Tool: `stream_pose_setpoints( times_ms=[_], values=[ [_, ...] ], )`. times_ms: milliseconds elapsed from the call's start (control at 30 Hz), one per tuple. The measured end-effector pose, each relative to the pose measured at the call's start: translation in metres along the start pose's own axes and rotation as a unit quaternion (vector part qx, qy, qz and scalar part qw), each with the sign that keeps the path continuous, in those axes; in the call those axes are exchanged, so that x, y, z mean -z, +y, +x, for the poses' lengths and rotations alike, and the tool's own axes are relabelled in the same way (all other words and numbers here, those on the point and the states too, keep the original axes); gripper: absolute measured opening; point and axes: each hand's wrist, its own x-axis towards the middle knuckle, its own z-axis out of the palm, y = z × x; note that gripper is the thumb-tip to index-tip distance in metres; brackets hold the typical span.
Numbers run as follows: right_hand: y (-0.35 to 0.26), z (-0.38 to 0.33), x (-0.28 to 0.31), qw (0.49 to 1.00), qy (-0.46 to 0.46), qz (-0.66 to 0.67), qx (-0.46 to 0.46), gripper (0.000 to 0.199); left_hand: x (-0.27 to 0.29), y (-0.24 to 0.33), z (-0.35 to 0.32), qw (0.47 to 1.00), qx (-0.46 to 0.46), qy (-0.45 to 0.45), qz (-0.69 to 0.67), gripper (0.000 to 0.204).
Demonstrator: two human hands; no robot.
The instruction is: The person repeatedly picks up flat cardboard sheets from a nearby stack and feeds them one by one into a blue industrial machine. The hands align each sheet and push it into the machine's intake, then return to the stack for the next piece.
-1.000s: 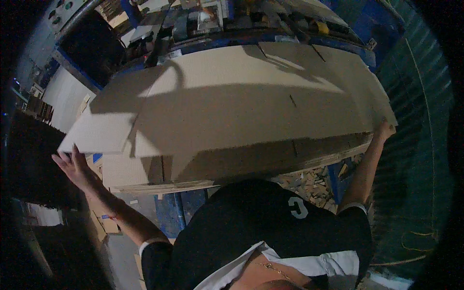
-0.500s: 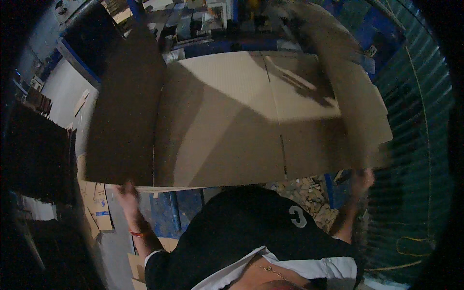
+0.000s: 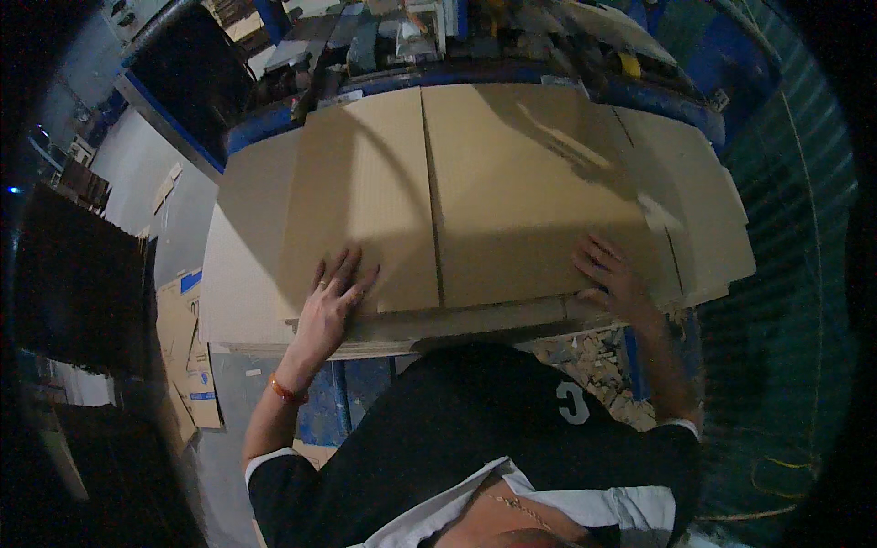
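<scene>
A brown corrugated cardboard sheet (image 3: 530, 192) lies in front of me with its two side panels folded inward, so their edges meet at a dark seam left of its middle. Beneath it, wider cardboard sheets (image 3: 239, 256) stick out on both sides and along the near edge. My left hand (image 3: 333, 306) rests flat on the folded left panel near its front edge, fingers spread. On the right panel, also near the front, lies my right hand (image 3: 614, 279) with its fingers stretched out. Neither hand grips anything.
A blue-framed machine (image 3: 402, 55) stands beyond the cardboard. Cardboard scraps (image 3: 598, 365) lie below at the right, near a green corrugated wall (image 3: 776, 274). Flattened cartons (image 3: 187, 356) lie on the floor at left, beside dark stacked material (image 3: 78, 274).
The side panels of the cardboard, raised and blurred before, now lie folded flat inward. Both hands have moved from the outer near corners inward onto the panels.
</scene>
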Motion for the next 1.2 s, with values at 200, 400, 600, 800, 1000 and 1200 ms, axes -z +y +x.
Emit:
stream_pose_setpoints(
  times_ms=[200, 400, 600, 800, 1000, 1200],
  values=[
    [0.061, 0.059, 0.012, 0.994, -0.025, -0.090, -0.059, 0.065, -0.016, -0.006, 0.062, 0.997, -0.018, 0.077, -0.005, 0.049],
    [0.095, 0.111, -0.004, 0.993, 0.013, -0.107, -0.045, 0.066, -0.027, -0.052, 0.124, 0.989, -0.021, 0.146, 0.017, 0.053],
    [0.138, 0.181, -0.046, 0.984, 0.111, -0.124, -0.069, 0.057, -0.050, -0.113, 0.199, 0.982, -0.009, 0.170, 0.078, 0.064],
    [0.127, 0.145, -0.020, 0.944, 0.156, -0.163, -0.239, 0.054, -0.021, -0.116, 0.167, 0.954, 0.130, 0.250, 0.100, 0.075],
    [0.146, -0.065, 0.037, 0.771, 0.204, -0.198, -0.571, 0.046, -0.001, -0.130, -0.055, 0.795, 0.419, 0.437, 0.029, 0.053],
    [0.197, -0.156, 0.013, 0.688, 0.231, -0.207, -0.656, 0.044, -0.065, -0.169, -0.141, 0.699, 0.629, 0.321, -0.109, 0.050]
  ],
)
